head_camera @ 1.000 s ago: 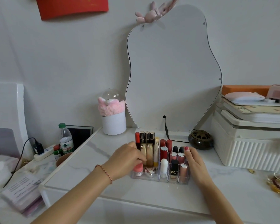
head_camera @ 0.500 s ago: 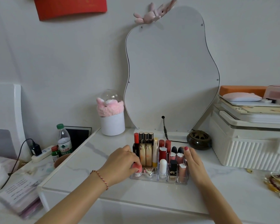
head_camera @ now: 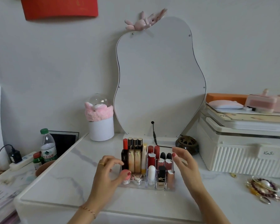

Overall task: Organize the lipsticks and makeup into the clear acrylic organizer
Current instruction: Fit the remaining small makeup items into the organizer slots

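The clear acrylic organizer [head_camera: 152, 187] stands on the white marble tabletop [head_camera: 68, 183] in front of the mirror. It holds several upright lipsticks [head_camera: 151, 156], gold tubes [head_camera: 134, 160], a white stick [head_camera: 151, 172], a pink-lidded jar [head_camera: 126, 174] and a small shell-shaped compact [head_camera: 137, 177]. My left hand [head_camera: 106, 174] hovers at the organizer's left side, fingers loosely curled, thumb close to the pink jar, holding nothing. My right hand [head_camera: 184, 165] floats by the right wall with relaxed, spread fingers, empty.
A wavy mirror [head_camera: 158, 78] with a cable leans behind. A white cup with pink plush [head_camera: 101, 125] sits back left, a dark round burner [head_camera: 187, 144] back right. A white ribbed box [head_camera: 242, 152] and jewellery [head_camera: 263, 189] lie right; a water bottle [head_camera: 48, 146] stands left.
My left hand has drawn back leftward from the organizer's left compartments, uncovering the pink jar. My right hand has come off the organizer's right wall and spread its fingers.
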